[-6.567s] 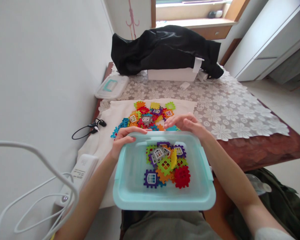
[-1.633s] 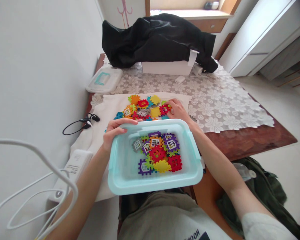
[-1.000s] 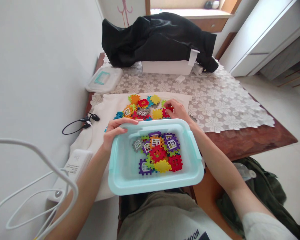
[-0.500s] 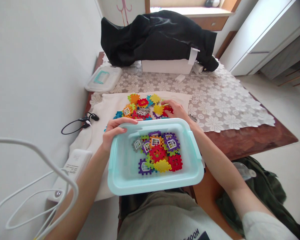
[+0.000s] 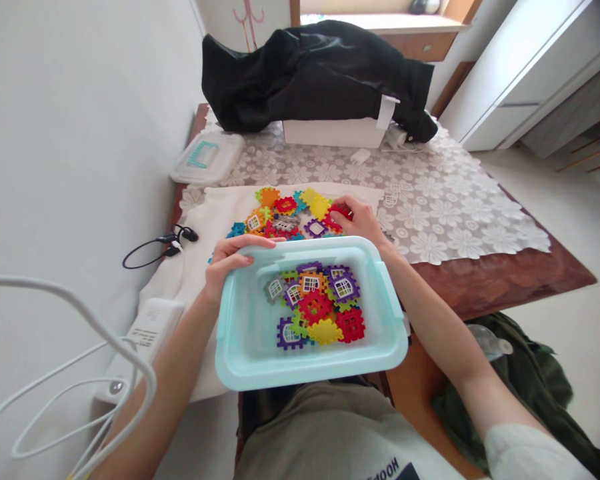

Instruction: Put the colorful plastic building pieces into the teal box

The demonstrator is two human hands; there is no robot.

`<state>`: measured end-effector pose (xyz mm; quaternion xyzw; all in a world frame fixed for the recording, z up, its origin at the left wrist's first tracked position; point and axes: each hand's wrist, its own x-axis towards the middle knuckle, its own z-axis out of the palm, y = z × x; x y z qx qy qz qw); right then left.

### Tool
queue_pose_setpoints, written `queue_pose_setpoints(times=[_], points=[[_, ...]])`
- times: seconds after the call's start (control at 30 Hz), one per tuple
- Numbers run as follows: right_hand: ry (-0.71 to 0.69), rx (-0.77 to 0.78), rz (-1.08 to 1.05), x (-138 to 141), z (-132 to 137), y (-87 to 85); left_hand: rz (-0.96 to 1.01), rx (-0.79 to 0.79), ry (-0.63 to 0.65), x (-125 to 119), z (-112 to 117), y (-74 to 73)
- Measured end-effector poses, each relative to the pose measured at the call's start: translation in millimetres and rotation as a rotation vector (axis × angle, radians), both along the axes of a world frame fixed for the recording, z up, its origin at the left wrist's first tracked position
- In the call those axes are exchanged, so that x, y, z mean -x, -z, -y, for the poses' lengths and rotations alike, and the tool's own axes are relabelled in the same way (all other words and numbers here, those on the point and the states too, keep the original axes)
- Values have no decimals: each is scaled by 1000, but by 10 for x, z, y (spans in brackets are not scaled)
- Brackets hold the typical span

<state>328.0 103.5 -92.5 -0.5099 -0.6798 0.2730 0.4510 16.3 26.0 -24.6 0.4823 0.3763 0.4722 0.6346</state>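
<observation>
My left hand [image 5: 235,261] grips the back-left rim of a pale turquoise plastic tub [image 5: 247,363], tilted toward me over my lap. Inside it lie interlocking toy tiles, among them a red tile [image 5: 316,306], a yellow tile [image 5: 325,331] and a purple tile with a white window [image 5: 344,288]. Beyond the tub's far rim, my right hand [image 5: 359,219] has its fingers curled onto a red toy tile [image 5: 343,211] at the right of a loose pile. A yellow tile [image 5: 320,207] and a purple tile [image 5: 316,229] lie just left of those fingers.
A white cloth [image 5: 220,202] lies under the pile on a lace-covered table. A clear lid [image 5: 207,160] rests at the back left. Black earphones [image 5: 173,241], a white power strip [image 5: 147,330] and looping cables are on the left. Black fabric [image 5: 320,73] drapes a white box behind.
My right hand has shifted slightly right, its fingers closing over the red tile. A yellow tile in the pile has moved back, uncovering the purple one. The tub and left hand stay still.
</observation>
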Motion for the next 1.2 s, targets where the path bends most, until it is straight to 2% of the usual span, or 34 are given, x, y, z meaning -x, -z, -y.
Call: queue_pose_setpoints(times=[0.1, 0.2, 0.4, 0.57, 0.83, 0.97, 1.03, 1.1, 1.2], points=[[17, 20, -56, -8, -31, 22, 12, 6, 1, 2, -6, 8], [-28, 71, -207, -25, -45, 8, 12, -6, 4, 7, -10, 19], [-175, 219, -533, -32, 13, -143, 8, -17, 10, 8, -11, 21], [-247, 271, -668, -23, 89, -256, -7, -19, 17, 14, -14, 9], [-326, 226, -691, -40, 240, -388, 20, 3, 6, 7, -6, 10], [-519, 283, -759, -15, 318, -463, 5, -8, 3, -4, -3, 3], [-646, 330, -696, -18, 339, -497, -1, -13, -3, -6, -2, 0], [-714, 348, -609, -36, 351, -527, -2, -14, -3, 0, 0, 3], [-686, 309, -526, -57, 367, -565, 6, 2, 12, 18, 2, 19]])
